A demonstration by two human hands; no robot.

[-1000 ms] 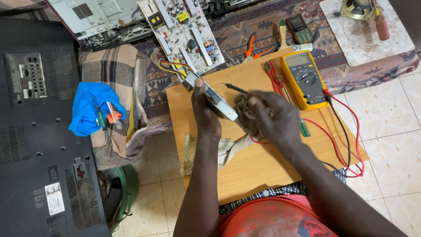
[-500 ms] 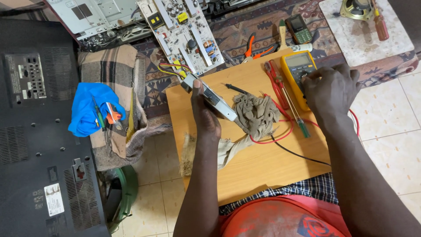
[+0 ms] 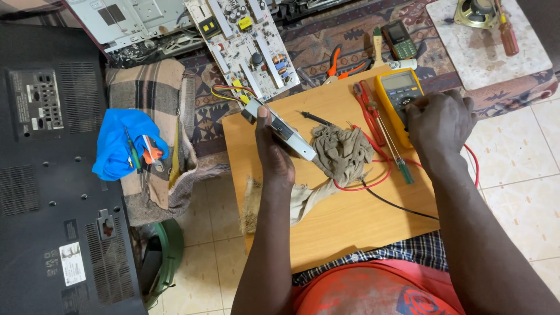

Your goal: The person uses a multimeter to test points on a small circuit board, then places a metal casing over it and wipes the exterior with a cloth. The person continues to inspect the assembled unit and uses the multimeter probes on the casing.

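My left hand (image 3: pixel 273 153) grips a narrow white circuit module (image 3: pixel 280 128) with yellow and red wires, held over the wooden board (image 3: pixel 344 221) on my lap. My right hand (image 3: pixel 438 121) rests on the yellow multimeter (image 3: pixel 398 93), fingers on its dial. A crumpled grey rag (image 3: pixel 339 153) lies between the hands. Red and black test leads (image 3: pixel 379 178) curl across the board. A black probe (image 3: pixel 315 118) lies by the rag.
A large circuit board (image 3: pixel 248 44) lies beyond the wooden board, with orange pliers (image 3: pixel 337 63), a brush and a small phone (image 3: pixel 399 39). A black TV back (image 3: pixel 49 186) fills the left. A blue cloth with screwdrivers (image 3: pixel 125 146) sits on a plaid cushion. A speaker (image 3: pixel 475 11) lies far right.
My right hand left the rag in the middle and moved right onto the multimeter's dial. My left hand kept hold of the white module.
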